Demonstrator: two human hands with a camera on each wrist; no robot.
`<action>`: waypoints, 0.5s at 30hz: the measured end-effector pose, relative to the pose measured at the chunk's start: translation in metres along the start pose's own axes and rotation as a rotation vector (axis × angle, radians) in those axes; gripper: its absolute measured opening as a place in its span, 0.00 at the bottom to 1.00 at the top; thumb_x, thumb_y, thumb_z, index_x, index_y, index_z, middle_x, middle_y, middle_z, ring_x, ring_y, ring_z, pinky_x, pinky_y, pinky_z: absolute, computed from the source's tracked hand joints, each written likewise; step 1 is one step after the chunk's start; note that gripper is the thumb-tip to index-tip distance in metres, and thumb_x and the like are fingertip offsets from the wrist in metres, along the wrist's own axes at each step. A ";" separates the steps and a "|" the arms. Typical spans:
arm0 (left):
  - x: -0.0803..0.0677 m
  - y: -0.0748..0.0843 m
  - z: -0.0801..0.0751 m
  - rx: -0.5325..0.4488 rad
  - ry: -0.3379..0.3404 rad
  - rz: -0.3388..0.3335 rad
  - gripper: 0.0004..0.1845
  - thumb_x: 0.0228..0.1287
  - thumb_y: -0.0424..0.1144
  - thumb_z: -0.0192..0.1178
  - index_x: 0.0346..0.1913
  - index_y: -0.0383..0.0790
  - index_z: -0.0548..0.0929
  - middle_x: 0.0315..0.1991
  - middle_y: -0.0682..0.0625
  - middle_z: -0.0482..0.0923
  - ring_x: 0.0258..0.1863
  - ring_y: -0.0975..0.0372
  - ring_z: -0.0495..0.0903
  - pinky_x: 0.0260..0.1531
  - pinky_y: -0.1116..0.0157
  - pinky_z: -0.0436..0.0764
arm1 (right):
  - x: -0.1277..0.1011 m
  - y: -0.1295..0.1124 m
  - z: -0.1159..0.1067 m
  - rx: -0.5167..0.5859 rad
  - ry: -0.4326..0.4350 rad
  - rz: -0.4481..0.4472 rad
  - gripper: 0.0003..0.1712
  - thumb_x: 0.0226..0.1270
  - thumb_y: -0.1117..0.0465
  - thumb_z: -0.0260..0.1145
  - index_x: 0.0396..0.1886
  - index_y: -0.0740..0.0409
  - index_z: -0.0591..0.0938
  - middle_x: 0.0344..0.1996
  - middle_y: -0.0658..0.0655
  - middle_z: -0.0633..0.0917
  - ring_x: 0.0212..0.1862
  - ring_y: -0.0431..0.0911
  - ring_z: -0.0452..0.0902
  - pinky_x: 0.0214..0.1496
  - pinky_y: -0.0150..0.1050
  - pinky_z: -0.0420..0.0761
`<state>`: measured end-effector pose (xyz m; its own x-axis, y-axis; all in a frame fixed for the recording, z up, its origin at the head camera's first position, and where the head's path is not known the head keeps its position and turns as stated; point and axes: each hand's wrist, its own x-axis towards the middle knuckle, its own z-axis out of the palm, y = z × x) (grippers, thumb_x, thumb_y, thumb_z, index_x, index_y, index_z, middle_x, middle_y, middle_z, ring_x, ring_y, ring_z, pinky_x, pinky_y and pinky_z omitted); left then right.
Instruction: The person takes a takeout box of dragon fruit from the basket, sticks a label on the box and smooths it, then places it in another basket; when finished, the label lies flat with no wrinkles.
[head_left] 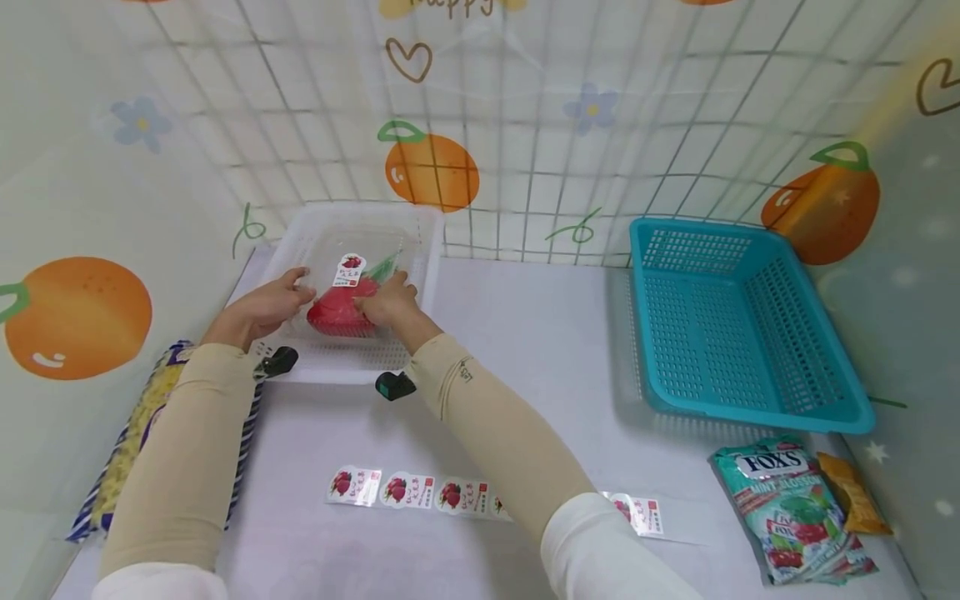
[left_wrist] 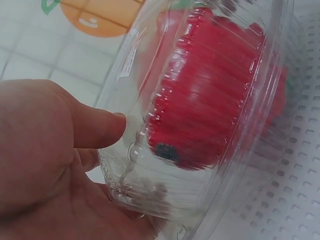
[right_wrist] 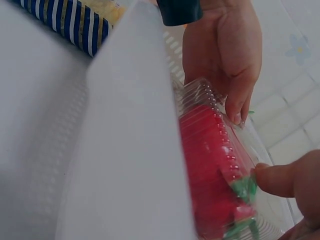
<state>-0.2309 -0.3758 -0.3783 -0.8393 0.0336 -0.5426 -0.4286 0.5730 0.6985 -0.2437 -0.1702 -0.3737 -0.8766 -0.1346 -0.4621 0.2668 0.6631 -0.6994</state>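
Observation:
A clear plastic fruit box (head_left: 382, 240) with red dragon fruit (head_left: 339, 312) inside sits in the white basket (head_left: 438, 229). On its lid is a white dragon fruit sticker (head_left: 349, 270). My left hand (head_left: 262, 310) grips the near left corner, and the left wrist view shows its thumb on the lid and its other fingers beneath the edge. From the right side, my right hand (head_left: 393, 302) holds the same box, its thumb (right_wrist: 275, 179) pressing the lid close to the fruit's green tips. The white basket wall blocks part of the right wrist view.
A strip of matching stickers (head_left: 405, 490) lies at the front, partly hidden by my right arm. To the right stand a teal basket (head_left: 862, 408), a FOX'S candy bag (head_left: 787, 517) and a small orange packet (head_left: 853, 493). A striped bag of yellow food (head_left: 123, 467) lies left.

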 end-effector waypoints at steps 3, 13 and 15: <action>0.000 0.001 -0.001 0.012 0.005 0.004 0.40 0.84 0.42 0.37 0.80 0.42 0.22 0.81 0.28 0.30 0.81 0.35 0.30 0.75 0.34 0.40 | 0.001 0.000 0.000 0.011 0.004 0.005 0.56 0.69 0.45 0.68 0.83 0.57 0.46 0.75 0.61 0.64 0.72 0.51 0.69 0.74 0.47 0.73; -0.003 0.004 0.000 0.035 0.016 -0.007 0.39 0.84 0.42 0.36 0.80 0.41 0.23 0.81 0.28 0.30 0.80 0.34 0.32 0.76 0.34 0.41 | -0.003 0.000 -0.003 0.042 -0.012 0.012 0.54 0.70 0.46 0.68 0.83 0.56 0.47 0.74 0.60 0.65 0.70 0.51 0.68 0.73 0.50 0.73; -0.003 0.005 0.000 0.045 0.018 -0.014 0.39 0.84 0.42 0.36 0.80 0.41 0.23 0.81 0.28 0.30 0.80 0.34 0.32 0.76 0.34 0.42 | -0.003 0.000 -0.004 0.047 -0.016 0.014 0.54 0.70 0.46 0.68 0.83 0.56 0.47 0.73 0.60 0.66 0.69 0.51 0.68 0.72 0.50 0.74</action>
<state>-0.2305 -0.3734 -0.3729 -0.8396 0.0106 -0.5432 -0.4250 0.6099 0.6688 -0.2424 -0.1673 -0.3701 -0.8662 -0.1376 -0.4803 0.2979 0.6296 -0.7176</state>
